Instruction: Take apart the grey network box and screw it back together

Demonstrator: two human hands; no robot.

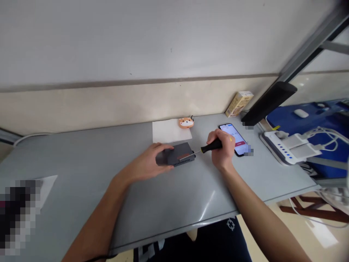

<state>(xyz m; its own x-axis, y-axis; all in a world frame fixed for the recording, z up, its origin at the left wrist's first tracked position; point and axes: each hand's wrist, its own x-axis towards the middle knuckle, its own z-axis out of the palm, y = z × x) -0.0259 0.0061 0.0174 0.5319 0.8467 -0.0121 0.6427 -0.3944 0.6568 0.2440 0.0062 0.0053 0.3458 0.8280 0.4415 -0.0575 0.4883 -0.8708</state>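
Observation:
A small dark grey box (180, 151) with a row of vent holes along its front side lies on the grey desk. My left hand (152, 160) grips its left end, thumb on the near side and fingers on the far side. In my right hand (224, 147) is a screwdriver (211, 146) with a black handle. Its thin metal shaft points left and crosses over the top of the box. Whether the tip touches the box I cannot tell.
Behind the box lie a white paper (167, 131) and an orange animal-face case (186, 122). A lit phone (235, 140) is right of my right hand. Farther right stand a drink carton (239, 104), a black post (268, 103) and a power strip (283, 147) with plugged-in chargers.

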